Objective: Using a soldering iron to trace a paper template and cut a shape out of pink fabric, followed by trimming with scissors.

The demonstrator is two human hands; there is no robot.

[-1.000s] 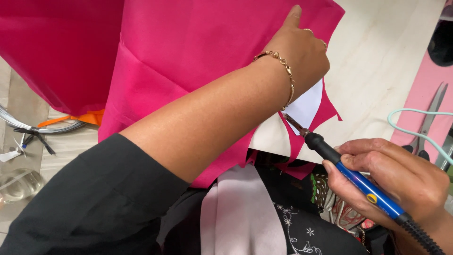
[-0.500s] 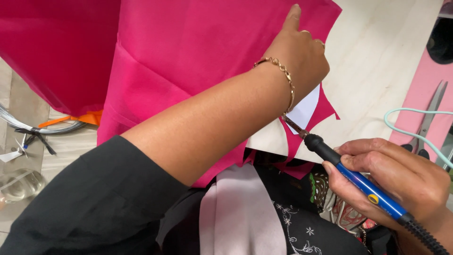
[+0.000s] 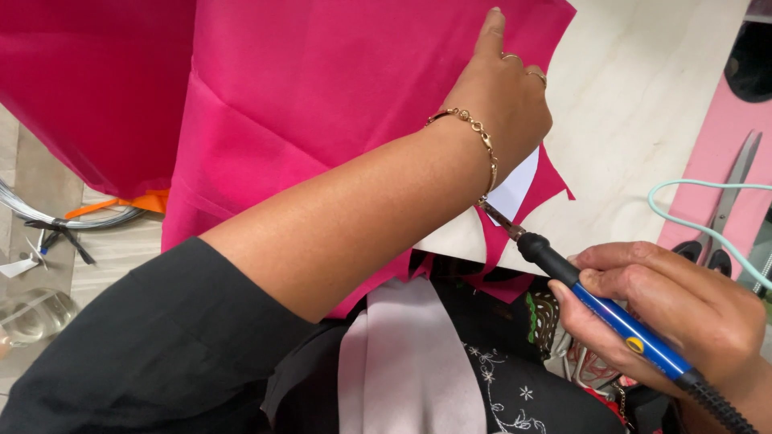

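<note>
Two hands split the work: left hand (image 3: 503, 100) presses flat, fingers spread, pinning the pink fabric (image 3: 322, 104) taut over the white template (image 3: 515, 186) on the table (image 3: 643, 104), while right hand (image 3: 671, 309) grips the hot-knife tool (image 3: 599, 309), fingers fully wrapped, tip at the fabric's edge.

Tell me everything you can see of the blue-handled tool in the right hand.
The hot-cutting pen is slim, with a blue barrel bearing a small yellow mark, a black collar in front and a thin metal tip. A ribbed black cord sleeve leaves its rear. It lies slanted, tip pointing up-left, gripped pencil-style by the right hand. The tip meets the pink fabric beside a white template, just under the left hand that presses the fabric down.
</note>
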